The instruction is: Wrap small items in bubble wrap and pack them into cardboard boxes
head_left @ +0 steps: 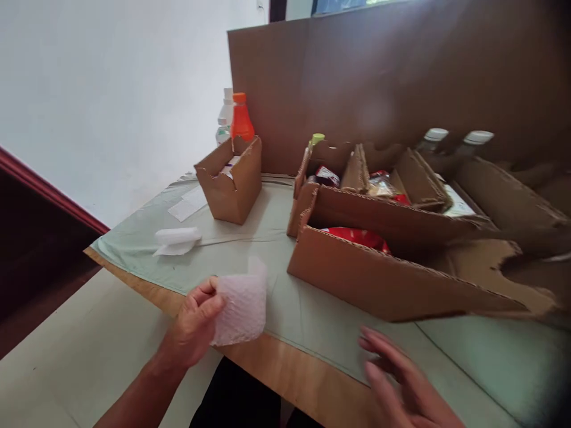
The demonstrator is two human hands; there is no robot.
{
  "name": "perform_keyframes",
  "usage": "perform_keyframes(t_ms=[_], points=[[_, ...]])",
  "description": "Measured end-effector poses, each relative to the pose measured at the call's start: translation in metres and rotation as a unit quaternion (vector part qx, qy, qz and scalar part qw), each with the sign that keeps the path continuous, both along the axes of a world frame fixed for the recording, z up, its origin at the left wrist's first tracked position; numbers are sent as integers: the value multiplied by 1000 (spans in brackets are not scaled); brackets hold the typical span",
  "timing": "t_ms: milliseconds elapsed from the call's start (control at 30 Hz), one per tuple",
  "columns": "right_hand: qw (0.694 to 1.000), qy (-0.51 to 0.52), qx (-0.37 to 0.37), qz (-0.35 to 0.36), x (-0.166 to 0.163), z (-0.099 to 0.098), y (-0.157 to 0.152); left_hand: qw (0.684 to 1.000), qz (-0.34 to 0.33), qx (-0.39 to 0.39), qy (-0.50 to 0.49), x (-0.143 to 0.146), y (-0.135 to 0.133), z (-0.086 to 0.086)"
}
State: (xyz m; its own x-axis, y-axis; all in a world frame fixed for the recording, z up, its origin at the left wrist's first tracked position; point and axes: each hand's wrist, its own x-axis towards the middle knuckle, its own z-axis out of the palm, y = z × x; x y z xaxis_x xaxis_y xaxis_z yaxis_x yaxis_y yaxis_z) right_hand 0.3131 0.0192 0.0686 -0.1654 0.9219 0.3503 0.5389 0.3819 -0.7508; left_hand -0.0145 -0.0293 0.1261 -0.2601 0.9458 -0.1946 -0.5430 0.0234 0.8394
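Note:
A translucent white piece of bubble wrap [243,309] is pinched at its left edge by my left hand [198,321], just above the table's front edge. My right hand [401,380] hovers near the front edge at the lower right, its fingers apart and nothing in them. Beyond it stands a long, low cardboard box [379,279] with a red packet [357,238] inside. Another folded piece of bubble wrap [177,240] rests on the cloth at the left, and flat white sheets [187,204] lie farther back.
A small cardboard box [234,193] with white items inside stands at the back left. Behind it are an orange bottle [241,119] and pale bottles. Divided cardboard bins [348,160] hold several packets. A tall cardboard panel [379,71] rises at the back.

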Motion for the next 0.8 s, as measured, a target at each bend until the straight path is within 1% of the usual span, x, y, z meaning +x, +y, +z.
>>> perform_keyframes(t_ms=[67, 167, 267, 333, 400, 500, 600, 667, 733, 800], points=[[998, -9, 8, 57, -25, 14, -9, 997, -80, 9, -12, 20, 1, -7], [991, -6, 34, 127, -50, 32, -7, 985, -171, 21, 31, 41, 0, -15], [984, 17, 54, 167, -58, 37, -2, 970, -236, 28, 59, 50, -4, -20], [985, 49, 56, 158, -57, 34, -3, 966, -252, 24, 54, 52, -7, -22], [988, 87, 46, 119, -53, 28, -7, 969, -243, 11, 49, 53, -9, -25], [990, 138, 17, 35, -45, 18, -16, 978, -206, -17, 35, 53, -10, -26], [977, 205, -22, -49, -30, 9, -23, 987, -147, -61, -3, 49, -8, -24], [953, 279, -71, -88, -15, 6, -23, 991, -85, -100, -14, 43, -6, -21], [919, 354, -142, -103, 4, 4, -20, 991, -29, -134, -1, 35, -2, -19], [886, 392, -217, -118, 23, 3, -13, 988, 1, -150, 27, 28, 4, -19]])
